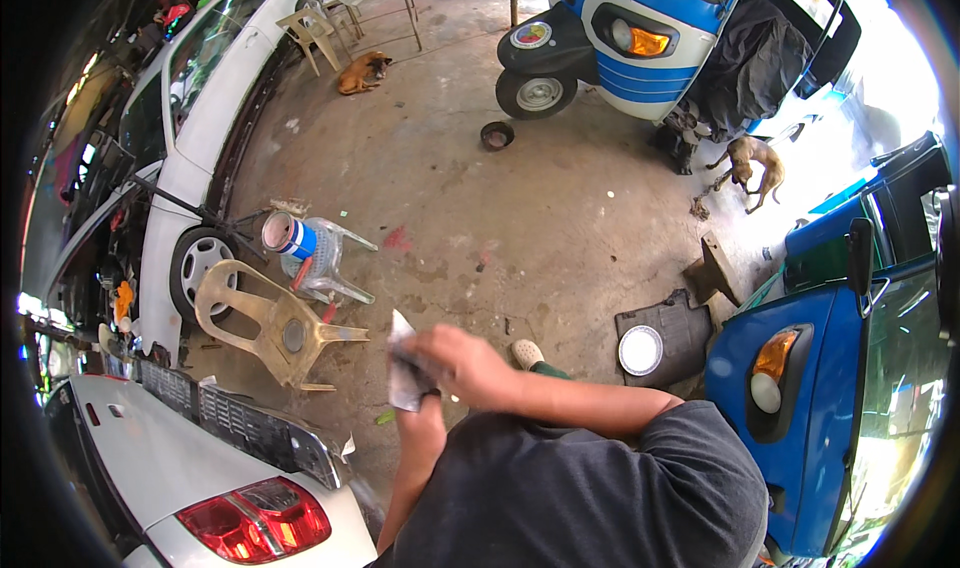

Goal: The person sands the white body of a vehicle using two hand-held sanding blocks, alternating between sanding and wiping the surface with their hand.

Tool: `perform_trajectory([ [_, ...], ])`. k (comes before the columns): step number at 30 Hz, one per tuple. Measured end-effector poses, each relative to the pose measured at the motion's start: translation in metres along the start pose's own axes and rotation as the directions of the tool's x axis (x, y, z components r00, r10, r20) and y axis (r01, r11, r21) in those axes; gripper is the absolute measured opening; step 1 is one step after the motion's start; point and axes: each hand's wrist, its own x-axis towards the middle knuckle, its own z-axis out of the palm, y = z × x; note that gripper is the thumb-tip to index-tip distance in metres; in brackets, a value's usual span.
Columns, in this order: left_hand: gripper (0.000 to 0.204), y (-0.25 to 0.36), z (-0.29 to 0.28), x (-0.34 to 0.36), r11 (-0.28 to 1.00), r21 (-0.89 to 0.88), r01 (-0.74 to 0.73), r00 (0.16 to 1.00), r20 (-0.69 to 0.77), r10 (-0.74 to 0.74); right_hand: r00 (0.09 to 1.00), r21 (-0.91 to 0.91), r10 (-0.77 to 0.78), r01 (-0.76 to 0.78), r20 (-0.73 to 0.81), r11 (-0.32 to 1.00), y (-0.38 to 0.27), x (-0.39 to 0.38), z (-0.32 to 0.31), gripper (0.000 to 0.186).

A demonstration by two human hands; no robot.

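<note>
In front of my body, both hands come together at a thin whitish-grey sheet (408, 388); whether it is paper or cloth I cannot tell. My right hand (458, 363) is closed over its upper part, fingers curled and slightly blurred. A dark grey patch shows beneath those fingers. My left hand (425, 418) rises from below against the sheet, its fingers hidden by the sheet and the other hand. The nearest piece of furniture is a beige plastic chair (245, 313), a little to the left and apart from my hands.
A paint-marked bucket (290, 236) sits on a grey plastic stool (325, 268). White cars (190, 198) line the left; blue three-wheelers (640, 78) stand far and right (790, 488). Two dogs (362, 73) (755, 168) are on the floor. A white round lid (640, 351) rests on a dark mat (690, 338).
</note>
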Motion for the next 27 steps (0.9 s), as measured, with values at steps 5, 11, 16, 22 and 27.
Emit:
perform_trajectory([
  [5,0.075,-0.026,-0.021,0.006,0.988,0.029,0.153,0.988,0.018,-0.154,0.983,0.049,-0.180,0.179,0.018,0.983,-0.022,-0.011,0.004,0.040],
  [11,0.072,-0.001,0.006,-0.002,0.997,0.078,-0.005,0.999,0.038,0.002,0.993,0.011,0.107,-0.107,-0.048,0.994,0.013,0.004,0.006,0.035],
  [16,0.062,-0.013,-0.014,0.004,0.976,-0.150,0.159,0.986,0.078,-0.149,0.998,0.035,-0.060,0.060,-0.010,0.998,0.001,-0.005,0.009,0.037],
  [22,0.063,-0.037,-0.021,0.012,0.990,0.053,0.127,0.992,0.012,-0.128,0.994,-0.026,-0.076,0.078,0.080,0.997,-0.010,-0.010,0.009,0.041],
  [27,0.058,-0.017,-0.018,-0.005,0.994,0.032,0.104,0.983,0.149,-0.107,0.949,0.188,0.300,-0.278,-0.098,0.942,0.037,0.011,0.005,0.024],
])
